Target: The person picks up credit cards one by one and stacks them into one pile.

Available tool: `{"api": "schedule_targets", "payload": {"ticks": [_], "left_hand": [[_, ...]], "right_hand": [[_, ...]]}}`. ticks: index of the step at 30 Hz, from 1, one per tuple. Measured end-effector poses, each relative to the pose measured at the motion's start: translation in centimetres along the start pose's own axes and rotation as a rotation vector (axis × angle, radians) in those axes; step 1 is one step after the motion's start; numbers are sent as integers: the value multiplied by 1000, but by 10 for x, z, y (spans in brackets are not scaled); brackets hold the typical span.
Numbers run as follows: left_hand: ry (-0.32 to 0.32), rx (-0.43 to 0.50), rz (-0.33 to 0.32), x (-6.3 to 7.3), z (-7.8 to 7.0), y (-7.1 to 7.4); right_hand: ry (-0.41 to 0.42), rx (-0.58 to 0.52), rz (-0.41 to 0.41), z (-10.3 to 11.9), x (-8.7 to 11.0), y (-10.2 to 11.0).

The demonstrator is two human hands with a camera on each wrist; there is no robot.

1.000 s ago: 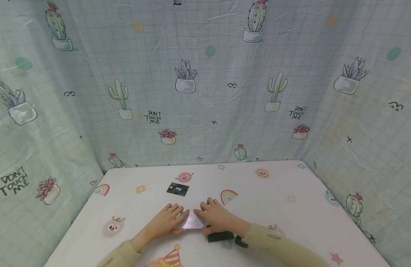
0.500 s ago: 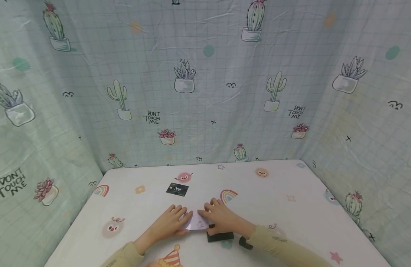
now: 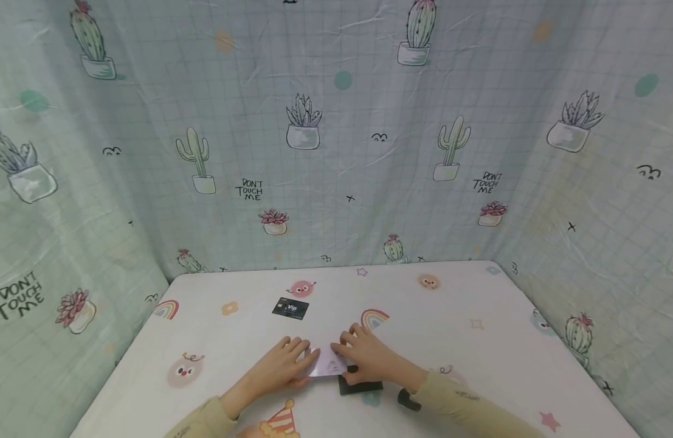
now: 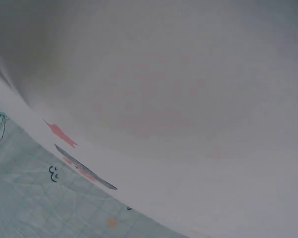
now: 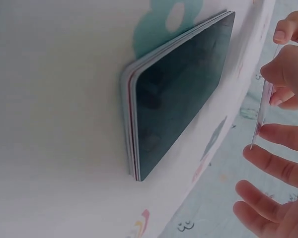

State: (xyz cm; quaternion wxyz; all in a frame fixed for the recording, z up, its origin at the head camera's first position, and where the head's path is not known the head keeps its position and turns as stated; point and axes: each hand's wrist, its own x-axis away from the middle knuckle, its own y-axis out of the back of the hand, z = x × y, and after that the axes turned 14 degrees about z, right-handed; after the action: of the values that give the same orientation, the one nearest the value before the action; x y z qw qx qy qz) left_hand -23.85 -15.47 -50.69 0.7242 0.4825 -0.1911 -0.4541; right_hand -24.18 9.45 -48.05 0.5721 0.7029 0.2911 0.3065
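In the head view a pale purple card (image 3: 326, 361) is held between the two hands. My left hand (image 3: 287, 363) pinches its left end between thumb and fingers. At its right end, my right hand (image 3: 366, 360) grips it the same way. The right wrist view shows this card (image 5: 263, 109) edge-on between thumb and fingertips, raised off the table. Below the right hand lies a neat stack of cards (image 5: 181, 91) with a dark top card, partly hidden by that hand in the head view. The left wrist view shows no hand.
A black card marked "Vip" (image 3: 290, 308) lies flat farther back on the white, cartoon-printed table (image 3: 445, 316). A curtain with cactus prints (image 3: 347, 170) encloses the table at the back and sides. A small dark object (image 3: 409, 399) sits at the right wrist.
Both hands have shifted slightly to the right together with the purple card. The dark stack and the black card have stayed in place.
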Motion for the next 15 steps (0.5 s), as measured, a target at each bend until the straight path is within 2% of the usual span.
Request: {"api": "schedule_targets", "payload": {"ticks": [11, 15], "left_hand": [[-21, 36, -41, -6, -5, 7], [-22, 43, -52, -9, -8, 9]], "right_hand": [[60, 32, -158, -10, 13, -9], [63, -2, -170, -12, 19, -7]]}}
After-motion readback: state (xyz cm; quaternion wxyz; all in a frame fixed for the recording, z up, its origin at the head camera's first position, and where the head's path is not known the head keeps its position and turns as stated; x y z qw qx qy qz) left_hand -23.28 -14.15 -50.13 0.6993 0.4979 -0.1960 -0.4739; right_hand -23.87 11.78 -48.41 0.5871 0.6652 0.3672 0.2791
